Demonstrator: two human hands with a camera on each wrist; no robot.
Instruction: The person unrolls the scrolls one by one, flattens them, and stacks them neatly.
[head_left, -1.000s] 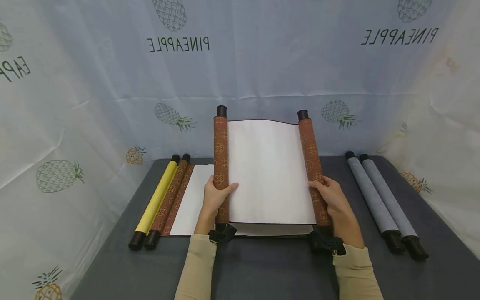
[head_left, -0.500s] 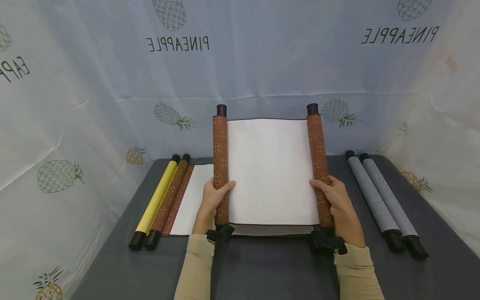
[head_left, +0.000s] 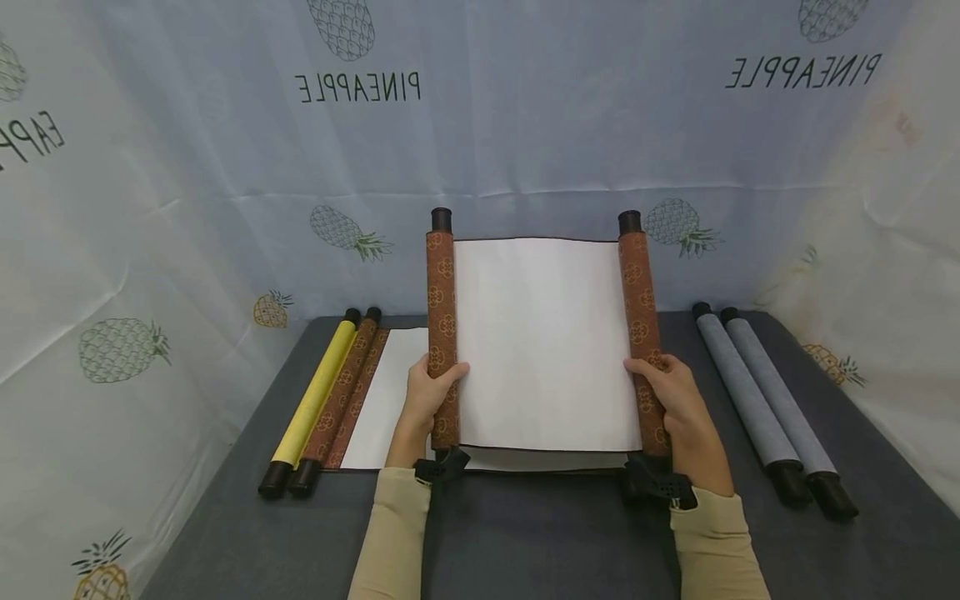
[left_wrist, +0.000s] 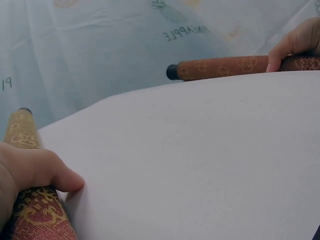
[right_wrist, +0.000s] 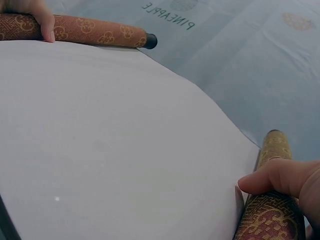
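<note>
A brown patterned hanging scroll (head_left: 543, 342) is held up partly unrolled, its blank white paper stretched between two rolled ends with black knobs. My left hand (head_left: 427, 392) grips the left roll (head_left: 442, 292), the thumb lying over its inner side onto the paper. Around the right roll (head_left: 637, 308) curls my right hand (head_left: 675, 392), thumb at the paper's edge. Both wrist views show the thumbs across the rolls; the fingers behind are hidden. Under and behind the raised part, more white paper (head_left: 386, 400) lies on the table, running to a brown border at left.
On the left side of the dark table (head_left: 547, 533) lie a yellow roll (head_left: 315, 392) and a brown patterned roll (head_left: 341, 387), side by side. Two grey rolls (head_left: 746, 387) lie at the right. A pineapple-print curtain (head_left: 525, 125) hangs behind and along both sides.
My right hand has shifted slightly right with the right roll, which now stands more upright. The paper between the rolls shows a little wider. My left hand has barely moved.
</note>
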